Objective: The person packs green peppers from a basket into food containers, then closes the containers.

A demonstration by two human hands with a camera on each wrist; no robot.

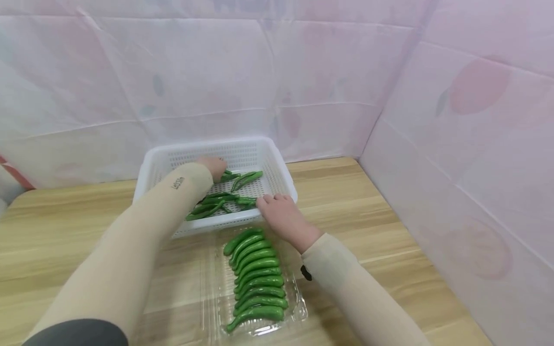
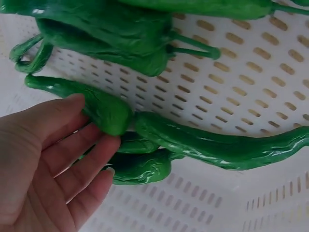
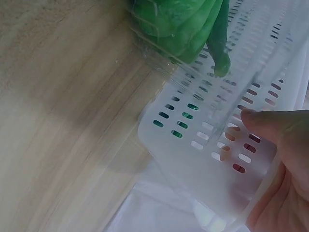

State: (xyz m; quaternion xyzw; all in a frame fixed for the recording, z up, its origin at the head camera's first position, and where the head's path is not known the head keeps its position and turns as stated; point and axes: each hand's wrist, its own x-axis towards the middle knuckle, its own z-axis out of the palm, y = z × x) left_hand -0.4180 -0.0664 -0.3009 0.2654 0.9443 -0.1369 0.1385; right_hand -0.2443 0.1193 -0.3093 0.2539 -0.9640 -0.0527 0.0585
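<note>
My left hand (image 1: pixel 213 166) reaches into a white slotted plastic basket (image 1: pixel 283 170). In the left wrist view its thumb and fingers pinch a short green pepper (image 2: pixel 108 108) close over the basket floor. Other green peppers (image 2: pixel 217 145) lie right beside it, some partly hidden behind the fingers. At the basket's near right corner, my right hand (image 1: pixel 283 216) grips the rim, thumb against the outer wall and fingers over the edge in the right wrist view. A clear plastic tray (image 1: pixel 220 288) sits before the basket, holding a row of several green peppers (image 1: pixel 259 281).
More green peppers (image 1: pixel 246 180) lie loose in the basket. Both basket and tray stand on a wood-grain table (image 1: pixel 346 202). Pink patterned sheeting (image 1: pixel 207 72) hangs behind the table, and a similar sheet (image 1: pixel 472 158) runs along its right side.
</note>
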